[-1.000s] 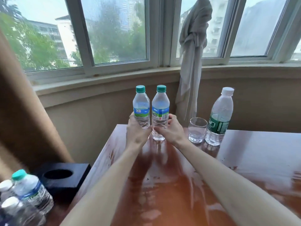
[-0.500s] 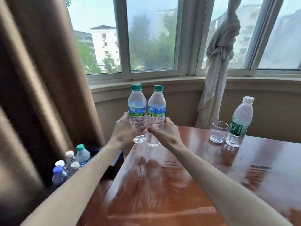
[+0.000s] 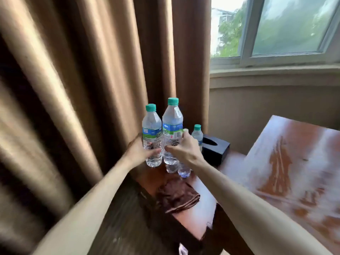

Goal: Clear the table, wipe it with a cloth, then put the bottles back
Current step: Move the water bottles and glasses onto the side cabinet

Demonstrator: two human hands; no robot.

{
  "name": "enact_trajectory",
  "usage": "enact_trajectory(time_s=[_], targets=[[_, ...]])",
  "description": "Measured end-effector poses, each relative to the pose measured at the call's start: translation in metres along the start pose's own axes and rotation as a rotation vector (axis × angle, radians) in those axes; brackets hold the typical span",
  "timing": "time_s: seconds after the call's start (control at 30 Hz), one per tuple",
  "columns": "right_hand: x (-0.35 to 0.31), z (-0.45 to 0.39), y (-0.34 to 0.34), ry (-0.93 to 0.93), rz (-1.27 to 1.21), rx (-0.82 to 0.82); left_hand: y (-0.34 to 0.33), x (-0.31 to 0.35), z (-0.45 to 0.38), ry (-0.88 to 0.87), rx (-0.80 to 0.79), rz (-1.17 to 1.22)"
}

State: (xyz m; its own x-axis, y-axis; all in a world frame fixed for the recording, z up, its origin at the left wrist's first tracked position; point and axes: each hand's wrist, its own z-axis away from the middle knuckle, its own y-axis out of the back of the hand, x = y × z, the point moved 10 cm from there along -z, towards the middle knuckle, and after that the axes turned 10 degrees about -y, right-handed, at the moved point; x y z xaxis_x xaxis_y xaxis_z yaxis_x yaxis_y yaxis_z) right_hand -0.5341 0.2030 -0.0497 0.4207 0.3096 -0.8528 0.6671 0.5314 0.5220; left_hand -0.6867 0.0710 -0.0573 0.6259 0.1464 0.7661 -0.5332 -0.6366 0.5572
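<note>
Holding two water bottles upright, side by side & touching: left hand [image 3: 140, 151] has its fingers curled round the left bottle [image 3: 152, 137], right hand [image 3: 184, 150] grips the right bottle [image 3: 172, 133], thumb across the front. Both have teal caps & blue-green labels, both are lifted clear of any surface, in front of the brown curtain [image 3: 77, 92].

Below & behind them, on a low side table [image 3: 204, 196], more bottles stand: one w/ a teal cap [image 3: 197, 134] just behind the right hand, plus a couple of bottle bases [image 3: 184, 172] showing under the wrist, mostly hidden, can't tell how many. Black tissue box [image 3: 216, 150] sits next to those, toward the wall. Dark brown cloth [image 3: 177, 196], folded & a bit rumpled, lies on the near part of the same side table.

Main table [image 3: 294, 162] is to the right, glossy reddish wood w/ window glare on it, well apart from the held bottles. Window [image 3: 276, 28] up top right, green trees & a building outside. Picture is blurred at the edges.
</note>
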Motion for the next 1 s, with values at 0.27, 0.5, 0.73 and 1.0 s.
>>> enact_trajectory(time_s=[0.27,0.5,0.73,1.0], targets=[[0.065,-0.023,-0.134,-0.13,0.013,0.016,-0.012,-0.134,0.031,0.153,0.198,-0.051],[0.132,-0.052,-0.184,-0.161,-0.022,0.056,-0.059,-0.213,0.03,0.244,0.234,-0.071],[0.146,-0.065,-0.199,-0.081,0.041,0.03,-0.065,-0.225,0.033,0.226,0.243,-0.094],[0.143,-0.054,-0.201,-0.201,0.248,-0.132,-0.069,-0.209,0.039,0.309,0.044,-0.16]])
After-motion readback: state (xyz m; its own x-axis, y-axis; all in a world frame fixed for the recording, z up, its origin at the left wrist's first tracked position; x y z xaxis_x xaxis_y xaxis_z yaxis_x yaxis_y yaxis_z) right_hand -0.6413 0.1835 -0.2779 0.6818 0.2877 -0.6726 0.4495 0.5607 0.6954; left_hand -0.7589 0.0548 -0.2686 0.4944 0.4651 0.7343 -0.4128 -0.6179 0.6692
